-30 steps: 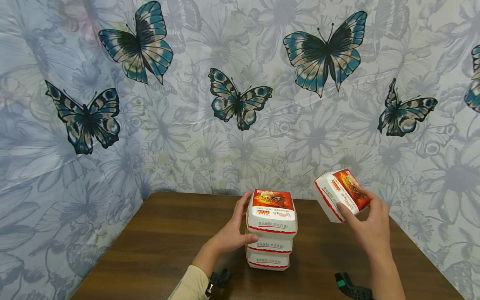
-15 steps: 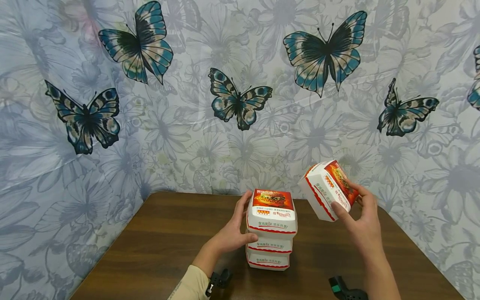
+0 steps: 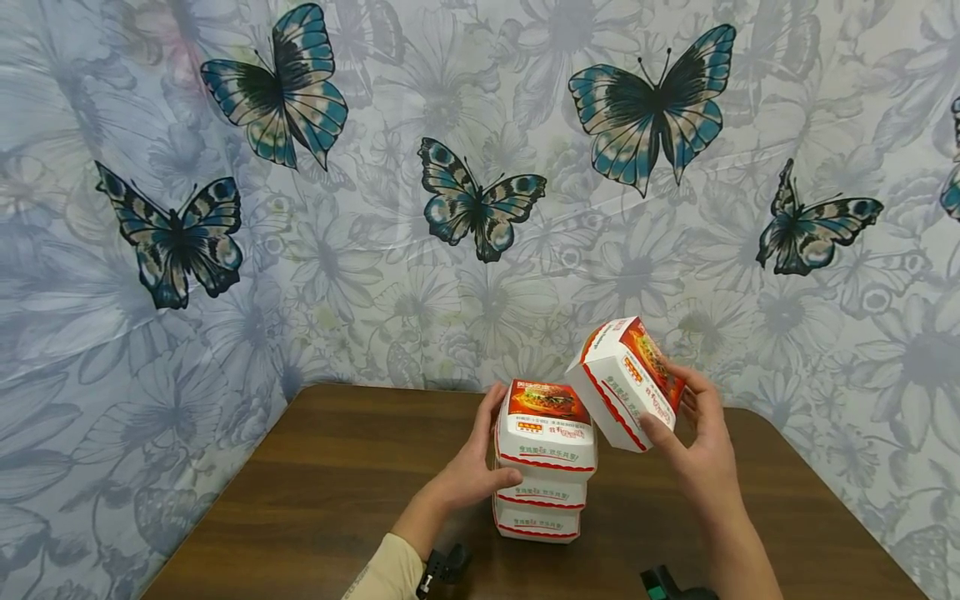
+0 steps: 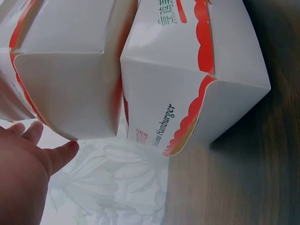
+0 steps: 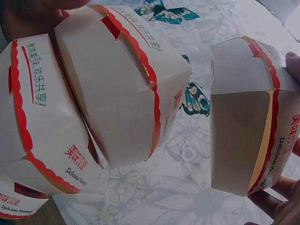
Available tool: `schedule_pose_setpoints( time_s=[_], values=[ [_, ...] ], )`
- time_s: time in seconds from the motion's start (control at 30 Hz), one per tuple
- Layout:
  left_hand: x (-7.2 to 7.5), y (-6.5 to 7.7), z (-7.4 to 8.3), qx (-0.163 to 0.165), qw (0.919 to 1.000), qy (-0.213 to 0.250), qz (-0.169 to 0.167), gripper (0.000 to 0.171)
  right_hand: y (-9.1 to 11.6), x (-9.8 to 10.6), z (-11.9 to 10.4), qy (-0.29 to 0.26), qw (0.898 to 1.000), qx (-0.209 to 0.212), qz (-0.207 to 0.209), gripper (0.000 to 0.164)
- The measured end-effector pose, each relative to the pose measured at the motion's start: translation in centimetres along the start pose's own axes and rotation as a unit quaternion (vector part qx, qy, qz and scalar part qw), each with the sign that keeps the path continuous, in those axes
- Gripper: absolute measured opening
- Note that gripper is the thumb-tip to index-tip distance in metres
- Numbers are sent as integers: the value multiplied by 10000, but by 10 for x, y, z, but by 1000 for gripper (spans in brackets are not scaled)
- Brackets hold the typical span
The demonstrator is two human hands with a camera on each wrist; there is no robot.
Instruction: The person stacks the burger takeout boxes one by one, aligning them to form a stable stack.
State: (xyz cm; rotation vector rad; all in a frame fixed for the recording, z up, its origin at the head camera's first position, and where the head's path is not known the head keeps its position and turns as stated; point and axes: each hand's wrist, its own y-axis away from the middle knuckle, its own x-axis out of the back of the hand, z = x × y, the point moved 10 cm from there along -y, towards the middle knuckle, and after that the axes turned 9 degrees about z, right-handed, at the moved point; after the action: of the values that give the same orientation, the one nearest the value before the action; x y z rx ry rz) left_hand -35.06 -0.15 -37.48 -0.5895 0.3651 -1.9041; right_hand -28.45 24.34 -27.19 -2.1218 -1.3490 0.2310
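Observation:
Three white hamburger boxes with red scalloped edges form a stack on the table; the top box has a burger picture on its lid. My left hand rests against the stack's left side, fingers spread and thumb at the front corner; the left wrist view has its fingertips right at a box's edge. A fourth hamburger box is in my right hand, thumb on its front and fingers over its lid. It is tilted in the air, close beside the stack's upper right, and overlaps the top box's corner slightly in the head view.
The brown wooden table runs back to a wall cloth printed with butterflies and flowers. Below the stack show the black wrist mounts of the left and right arms.
My right hand has carried its hamburger box leftward to the stack, tilting it further on the way. The left hand and the stack keep their places.

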Motion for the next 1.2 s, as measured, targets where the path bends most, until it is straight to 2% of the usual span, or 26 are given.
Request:
schedule_pose_setpoints(
  time_s=[0.33, 0.7, 0.8, 1.03, 1.2],
  values=[
    [4, -1, 6, -203, 9992, -111, 311, 115, 5, -10, -1, -8, 9995, -129, -284, 68],
    [6, -3, 14, -411, 9971, -397, 500, 107, 4, -20, -3, -360, 9979, 401, -360, 65],
    [4, -5, 17, -416, 9972, -385, 494, 105, 4, -21, -3, -487, 9975, 341, -384, 61],
    [2, -5, 16, -291, 9979, -332, 472, 103, 7, -28, 0, -817, 9945, -104, -654, 55],
    [1, -5, 17, -262, 9981, -361, 436, 103, 7, -32, -1, -631, 9939, 64, -907, 61]
  ],
)
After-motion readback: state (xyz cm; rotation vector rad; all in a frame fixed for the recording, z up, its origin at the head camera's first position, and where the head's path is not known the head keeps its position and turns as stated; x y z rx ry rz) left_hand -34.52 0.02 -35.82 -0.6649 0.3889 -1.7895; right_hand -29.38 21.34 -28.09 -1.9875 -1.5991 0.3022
